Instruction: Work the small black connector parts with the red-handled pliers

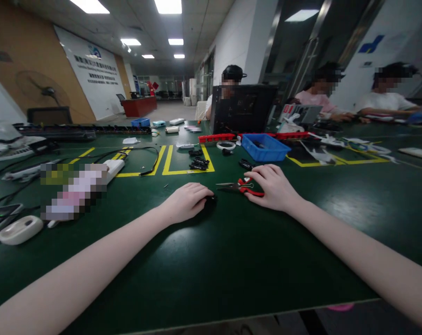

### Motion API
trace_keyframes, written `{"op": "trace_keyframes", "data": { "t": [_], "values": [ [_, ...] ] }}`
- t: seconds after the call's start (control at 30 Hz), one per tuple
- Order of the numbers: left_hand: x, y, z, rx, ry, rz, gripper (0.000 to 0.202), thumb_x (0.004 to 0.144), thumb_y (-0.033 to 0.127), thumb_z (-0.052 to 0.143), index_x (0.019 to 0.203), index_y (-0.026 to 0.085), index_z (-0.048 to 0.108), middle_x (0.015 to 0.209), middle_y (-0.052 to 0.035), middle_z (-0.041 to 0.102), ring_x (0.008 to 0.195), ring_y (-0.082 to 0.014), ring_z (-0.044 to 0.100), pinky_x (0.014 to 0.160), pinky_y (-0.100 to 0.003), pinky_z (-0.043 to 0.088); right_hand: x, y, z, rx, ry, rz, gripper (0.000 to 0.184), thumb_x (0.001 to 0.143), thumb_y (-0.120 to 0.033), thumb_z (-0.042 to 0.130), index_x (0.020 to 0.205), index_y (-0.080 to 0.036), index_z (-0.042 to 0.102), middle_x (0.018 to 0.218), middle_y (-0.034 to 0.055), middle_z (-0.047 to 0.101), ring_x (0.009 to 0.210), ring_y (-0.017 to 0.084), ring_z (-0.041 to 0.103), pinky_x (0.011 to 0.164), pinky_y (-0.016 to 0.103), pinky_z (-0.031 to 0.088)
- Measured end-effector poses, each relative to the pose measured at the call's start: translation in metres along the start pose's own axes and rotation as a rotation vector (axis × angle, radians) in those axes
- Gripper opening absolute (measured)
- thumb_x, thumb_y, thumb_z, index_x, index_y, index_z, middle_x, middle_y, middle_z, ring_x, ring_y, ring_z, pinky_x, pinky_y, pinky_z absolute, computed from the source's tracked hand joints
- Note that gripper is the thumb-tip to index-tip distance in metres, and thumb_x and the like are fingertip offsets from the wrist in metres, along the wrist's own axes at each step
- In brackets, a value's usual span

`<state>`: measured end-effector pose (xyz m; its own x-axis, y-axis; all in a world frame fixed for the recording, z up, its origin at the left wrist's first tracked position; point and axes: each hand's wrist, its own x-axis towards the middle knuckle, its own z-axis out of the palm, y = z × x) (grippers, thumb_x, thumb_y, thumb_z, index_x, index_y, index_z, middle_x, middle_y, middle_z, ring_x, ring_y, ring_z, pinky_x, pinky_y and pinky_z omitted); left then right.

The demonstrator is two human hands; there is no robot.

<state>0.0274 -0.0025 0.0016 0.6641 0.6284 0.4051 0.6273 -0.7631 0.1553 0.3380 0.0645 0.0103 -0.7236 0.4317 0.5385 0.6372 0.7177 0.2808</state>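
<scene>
My right hand (274, 187) is closed around the red handles of a pair of needle-nose pliers (234, 186). The long jaws point left, towards my other hand, and a wire spring shows between the handles. My left hand (187, 202) pinches a small black part (211, 198) between thumb and fingertips, low over the green table; most of that part is hidden by the fingers. A gap separates the plier tips from the left fingers. Just beyond the right hand lie some black pieces (246, 164), and a tiny pin-like bit (166, 185) rests left of the pliers.
Several black parts (198, 163) lie inside a yellow-taped square. A blue bin (265, 147) stands behind my right hand, near a white cable coil (226, 145). Phones, cables and a white oval case (20, 230) occupy the left. Co-workers sit across, one behind a black monitor (244, 109).
</scene>
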Motion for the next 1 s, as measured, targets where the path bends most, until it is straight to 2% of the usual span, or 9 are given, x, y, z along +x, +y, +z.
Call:
{"op": "trace_keyframes", "data": {
  "t": [0.1,0.2,0.3,0.37,0.47,0.57,0.73,0.9,1.0],
  "values": [
    [0.000,0.002,-0.001,-0.036,-0.021,-0.021,0.027,0.092,0.014,0.050,0.117,0.019,0.058,0.113,-0.0065,0.067,0.104,-0.0218,0.063,0.092,-0.039,0.052,0.001,-0.002,-0.001,-0.063,0.063,-0.020,0.042,0.084,-0.043,0.062,0.114,-0.013,0.061,0.107,0.0152,0.062,0.101,0.029,0.056,0.097,0.046,0.038],
    [0.001,0.003,-0.002,-0.069,-0.014,-0.004,0.024,0.090,0.018,0.055,0.114,0.019,0.058,0.111,-0.0058,0.067,0.104,-0.0224,0.063,0.097,-0.041,0.049,0.002,-0.005,-0.003,-0.152,0.117,-0.107,0.033,0.088,-0.041,0.060,0.108,-0.016,0.064,0.100,0.0116,0.065,0.094,0.026,0.057,0.097,0.044,0.037],
    [0.001,0.002,-0.003,-0.109,-0.006,0.002,0.019,0.090,0.023,0.057,0.109,0.019,0.058,0.107,-0.0057,0.067,0.105,-0.0230,0.062,0.101,-0.044,0.046,0.002,-0.009,-0.006,-0.227,0.118,-0.198,0.020,0.093,-0.036,0.054,0.100,-0.021,0.065,0.091,0.0061,0.066,0.086,0.022,0.057,0.097,0.043,0.036],
    [0.001,0.002,-0.004,-0.157,-0.005,0.001,0.015,0.091,0.026,0.058,0.104,0.019,0.058,0.106,-0.0059,0.067,0.104,-0.0226,0.061,0.100,-0.043,0.046,0.002,-0.012,-0.007,-0.189,0.104,-0.255,0.019,0.095,-0.034,0.052,0.095,-0.021,0.065,0.086,0.0043,0.066,0.080,0.020,0.057,0.094,0.041,0.039],
    [0.000,0.003,-0.005,-0.245,0.003,0.015,0.010,0.091,0.027,0.058,0.095,0.019,0.056,0.108,-0.0069,0.065,0.104,-0.0217,0.061,0.097,-0.040,0.047,0.003,-0.016,-0.006,-0.018,0.060,-0.293,0.024,0.094,-0.039,0.053,0.095,-0.019,0.066,0.085,0.0057,0.066,0.077,0.019,0.057,0.082,0.036,0.044],
    [0.000,0.003,-0.006,-0.286,0.009,0.017,0.009,0.090,0.026,0.060,0.091,0.018,0.055,0.112,-0.0080,0.063,0.105,-0.0215,0.060,0.093,-0.038,0.049,0.005,-0.015,-0.007,0.107,0.016,-0.241,0.027,0.093,-0.041,0.054,0.098,-0.017,0.066,0.089,0.0081,0.067,0.080,0.020,0.059,0.078,0.036,0.046],
    [0.001,0.005,-0.006,-0.279,0.003,0.001,0.006,0.089,0.022,0.060,0.091,0.018,0.056,0.113,-0.0072,0.063,0.106,-0.0202,0.061,0.094,-0.036,0.050,0.005,-0.008,-0.014,0.198,-0.063,-0.108,0.031,0.093,-0.045,0.054,0.104,-0.020,0.067,0.097,0.0093,0.069,0.089,0.024,0.061,0.085,0.040,0.046],
    [0.000,0.002,-0.005,-0.227,0.007,-0.011,0.015,0.089,0.017,0.056,0.104,0.019,0.059,0.109,-0.0067,0.065,0.105,-0.0207,0.061,0.097,-0.039,0.049,0.003,-0.003,-0.012,0.255,-0.109,-0.034,0.049,0.093,-0.050,0.053,0.128,-0.018,0.058,0.115,0.0138,0.066,0.105,0.029,0.061,0.089,0.044,0.045],
    [0.000,0.004,-0.006,-0.198,0.036,0.004,0.023,0.090,0.016,0.054,0.112,0.019,0.059,0.111,-0.0081,0.065,0.107,-0.0210,0.061,0.098,-0.040,0.049,0.002,-0.002,-0.010,0.272,-0.169,-0.011,0.052,0.094,-0.051,0.049,0.133,-0.017,0.055,0.119,0.0150,0.066,0.106,0.030,0.061,0.089,0.044,0.046]
  ]
}}
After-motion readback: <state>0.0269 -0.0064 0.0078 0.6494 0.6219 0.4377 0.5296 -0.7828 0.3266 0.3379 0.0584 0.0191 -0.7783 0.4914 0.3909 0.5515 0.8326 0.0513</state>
